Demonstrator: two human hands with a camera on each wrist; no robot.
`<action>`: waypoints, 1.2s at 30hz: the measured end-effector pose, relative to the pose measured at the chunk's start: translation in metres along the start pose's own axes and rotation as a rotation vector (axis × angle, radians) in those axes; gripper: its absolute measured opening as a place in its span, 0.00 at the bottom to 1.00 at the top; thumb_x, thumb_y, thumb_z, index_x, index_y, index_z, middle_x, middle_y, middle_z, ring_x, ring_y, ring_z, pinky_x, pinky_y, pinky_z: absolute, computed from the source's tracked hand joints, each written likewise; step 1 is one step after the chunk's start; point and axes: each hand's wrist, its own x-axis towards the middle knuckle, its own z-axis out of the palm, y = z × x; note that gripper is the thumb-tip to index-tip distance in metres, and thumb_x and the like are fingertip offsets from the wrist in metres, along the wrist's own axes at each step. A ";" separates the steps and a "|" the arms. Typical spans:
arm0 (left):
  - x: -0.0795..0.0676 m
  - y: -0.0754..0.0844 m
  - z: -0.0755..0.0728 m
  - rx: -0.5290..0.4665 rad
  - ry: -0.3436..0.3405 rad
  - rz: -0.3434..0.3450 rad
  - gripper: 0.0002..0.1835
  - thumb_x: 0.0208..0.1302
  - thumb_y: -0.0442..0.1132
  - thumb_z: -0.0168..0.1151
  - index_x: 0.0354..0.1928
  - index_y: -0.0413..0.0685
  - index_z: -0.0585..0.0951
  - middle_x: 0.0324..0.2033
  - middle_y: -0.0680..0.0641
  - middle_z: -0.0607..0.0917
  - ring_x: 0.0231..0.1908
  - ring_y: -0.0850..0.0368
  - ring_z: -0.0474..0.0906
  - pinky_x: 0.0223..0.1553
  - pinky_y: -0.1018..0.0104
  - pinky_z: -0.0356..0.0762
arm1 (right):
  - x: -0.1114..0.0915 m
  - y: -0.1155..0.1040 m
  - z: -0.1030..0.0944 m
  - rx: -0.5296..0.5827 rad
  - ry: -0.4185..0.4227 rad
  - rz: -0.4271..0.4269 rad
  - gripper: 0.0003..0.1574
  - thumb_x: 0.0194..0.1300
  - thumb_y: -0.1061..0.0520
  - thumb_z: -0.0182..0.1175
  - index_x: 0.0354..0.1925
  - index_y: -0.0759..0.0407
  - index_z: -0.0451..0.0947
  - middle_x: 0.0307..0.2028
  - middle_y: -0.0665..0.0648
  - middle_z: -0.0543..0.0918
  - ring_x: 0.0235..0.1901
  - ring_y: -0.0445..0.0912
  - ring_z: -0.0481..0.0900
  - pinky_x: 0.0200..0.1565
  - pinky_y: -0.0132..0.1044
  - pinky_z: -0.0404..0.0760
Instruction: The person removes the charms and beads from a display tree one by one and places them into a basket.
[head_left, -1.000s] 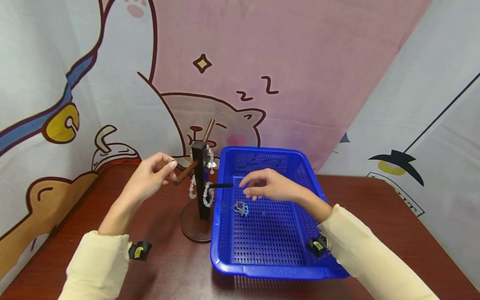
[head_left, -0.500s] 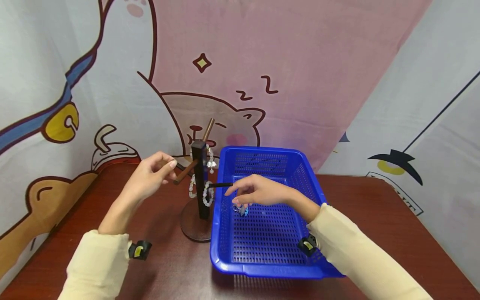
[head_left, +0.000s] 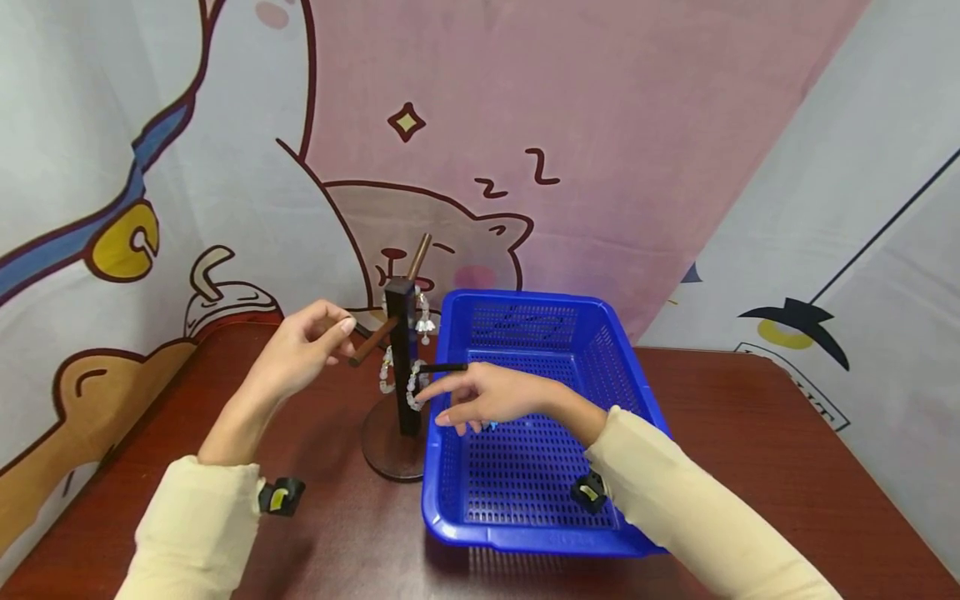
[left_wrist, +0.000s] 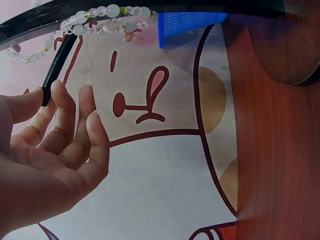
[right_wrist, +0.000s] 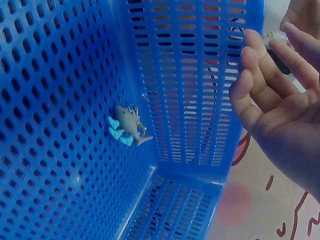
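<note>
A dark wooden jewellery stand (head_left: pixel 405 408) with side pegs stands on the table left of the basket. My left hand (head_left: pixel 300 350) pinches the tip of a black peg (left_wrist: pixel 60 60) between thumb and forefinger. Beaded bracelets (left_wrist: pixel 82 21) hang by the post. At the right-hand peg hangs a clear beaded bracelet (head_left: pixel 412 387). My right hand (head_left: pixel 491 393) reaches over the basket's left rim, forefinger stretched towards that bracelet; whether it touches it I cannot tell. Nothing shows between its fingers. A grey shark keychain (right_wrist: pixel 129 122) with light-blue pieces lies in the basket.
The blue perforated basket (head_left: pixel 555 537) stands close to the stand's right side on a red-brown table (head_left: pixel 750 433). Behind them hangs a cartoon-printed cloth (head_left: pixel 600 150). A higher bracelet with a flower-like charm (head_left: pixel 425 325) hangs at the back of the stand.
My right hand has moved left and slightly down, from above the basket to the bracelet on the right peg, its forefinger straightening. My left hand has stayed on its peg.
</note>
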 end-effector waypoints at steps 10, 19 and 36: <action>0.000 0.001 0.000 -0.002 -0.004 -0.010 0.14 0.71 0.40 0.49 0.48 0.35 0.73 0.27 0.45 0.81 0.32 0.58 0.77 0.36 0.65 0.76 | 0.005 -0.004 0.007 -0.007 -0.008 0.079 0.27 0.66 0.58 0.57 0.62 0.58 0.68 0.14 0.54 0.73 0.15 0.42 0.69 0.22 0.32 0.71; -0.001 0.002 0.000 -0.001 -0.003 -0.020 0.13 0.71 0.41 0.49 0.47 0.37 0.73 0.27 0.45 0.81 0.33 0.54 0.78 0.37 0.64 0.76 | 0.004 -0.003 0.007 -0.002 -0.025 0.045 0.20 0.66 0.59 0.57 0.55 0.62 0.72 0.14 0.51 0.72 0.15 0.42 0.69 0.22 0.34 0.70; -0.001 0.002 0.001 0.005 -0.002 -0.025 0.13 0.71 0.41 0.49 0.47 0.37 0.73 0.30 0.39 0.81 0.36 0.48 0.78 0.37 0.64 0.75 | -0.005 0.000 -0.001 0.088 -0.107 -0.097 0.06 0.67 0.64 0.53 0.43 0.62 0.68 0.20 0.56 0.78 0.19 0.46 0.74 0.24 0.31 0.72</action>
